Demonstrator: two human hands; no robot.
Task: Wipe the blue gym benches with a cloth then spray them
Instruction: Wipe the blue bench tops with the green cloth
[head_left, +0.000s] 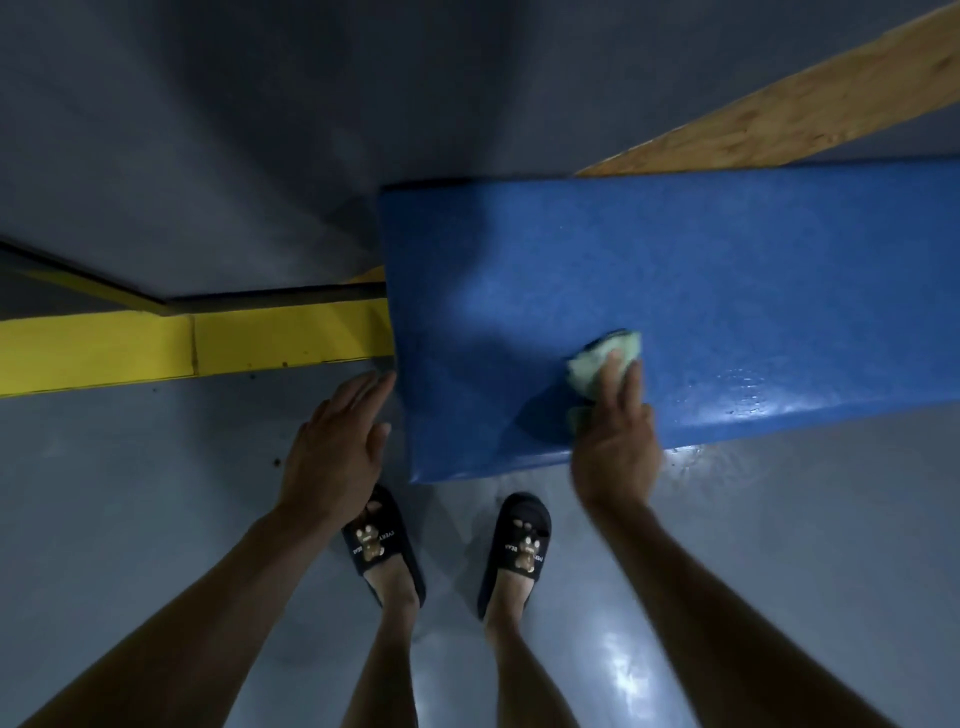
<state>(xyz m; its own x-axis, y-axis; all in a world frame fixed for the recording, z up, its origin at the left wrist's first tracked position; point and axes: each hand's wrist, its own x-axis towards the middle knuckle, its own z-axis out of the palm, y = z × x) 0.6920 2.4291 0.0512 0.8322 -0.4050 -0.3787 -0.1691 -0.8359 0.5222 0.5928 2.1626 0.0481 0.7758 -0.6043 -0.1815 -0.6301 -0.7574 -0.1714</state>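
On the near edge of one blue gym bench (675, 270), the right hand (615, 447) presses one pale green cloth (605, 361), fingers curled over its bunched folds. One left hand (335, 447) hovers beside the bench's end with fingers straight and loosely spread, holding nothing. Two black slippers (382, 545) stand on the grey floor (130, 493) below. One yellow strip (182, 345) meets the bench's left end, and one wooden board (810, 98) runs behind it.

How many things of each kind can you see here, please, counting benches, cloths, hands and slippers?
Benches: 1, the blue bench
Cloths: 1, the green cloth
Hands: 2, left hand and right hand
Slippers: 2, slippers
Total: 6
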